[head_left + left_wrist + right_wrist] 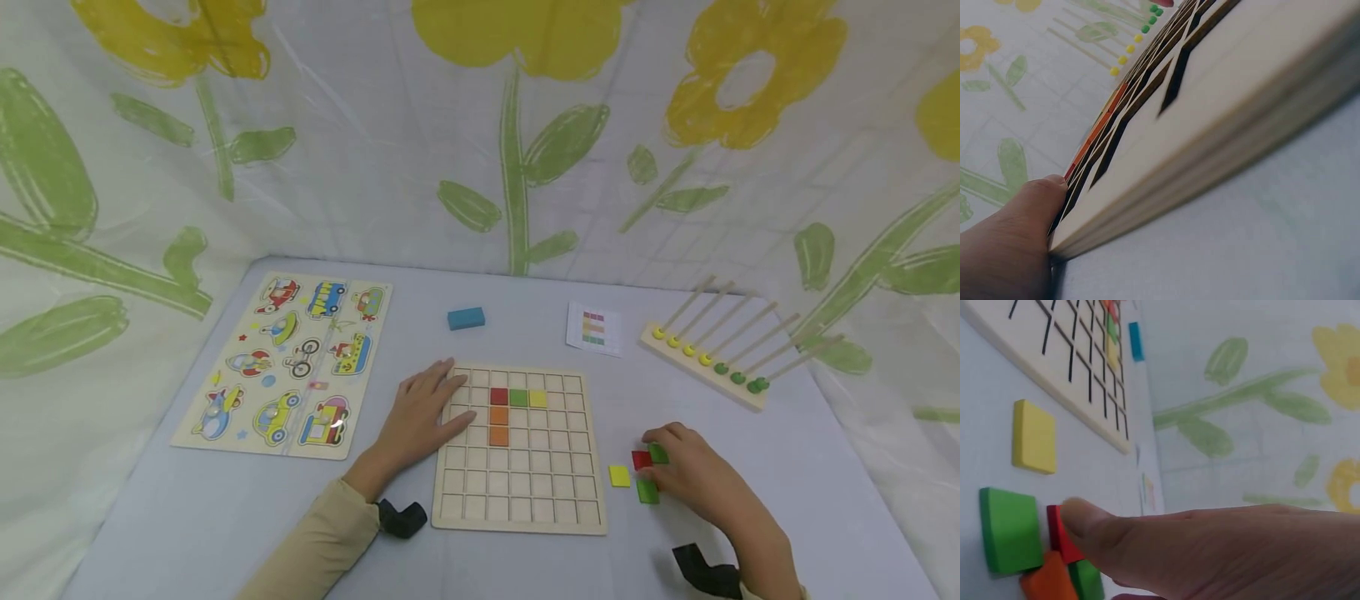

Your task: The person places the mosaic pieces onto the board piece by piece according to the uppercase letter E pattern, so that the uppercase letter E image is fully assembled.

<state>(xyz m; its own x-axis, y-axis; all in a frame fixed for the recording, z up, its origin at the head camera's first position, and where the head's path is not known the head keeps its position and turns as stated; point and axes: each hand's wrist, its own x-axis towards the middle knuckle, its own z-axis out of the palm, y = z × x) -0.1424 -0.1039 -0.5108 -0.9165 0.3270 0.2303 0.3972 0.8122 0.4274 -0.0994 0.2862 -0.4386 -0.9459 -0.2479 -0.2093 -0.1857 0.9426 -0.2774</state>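
My left hand (pixel 420 412) rests with fingers spread on the left edge of a wooden grid board (pixel 521 517). In the left wrist view its thumb (pixel 1044 194) lies at the board's edge. On the grid sit a red tile (pixel 498 397), a green tile (pixel 518 397), a yellow tile (pixel 537 398) and two orange tiles (pixel 498 425). My right hand (pixel 697 475) reaches over loose tiles right of the board, thumb and forefinger apart around a loose red tile (pixel 1063 534). The thumb tip overlaps this tile. Around it lie green tiles (pixel 1013 531), an orange tile (pixel 1050 581) and a yellow tile (pixel 1035 437).
A picture puzzle board (pixel 281 367) lies at the left. Behind the grid are a blue block (pixel 467 318) and a pattern card (pixel 594 327). A peg rack (pixel 705 367) with yellow and green beads stands back right. A flower-printed curtain (pixel 360 167) hangs behind the table.
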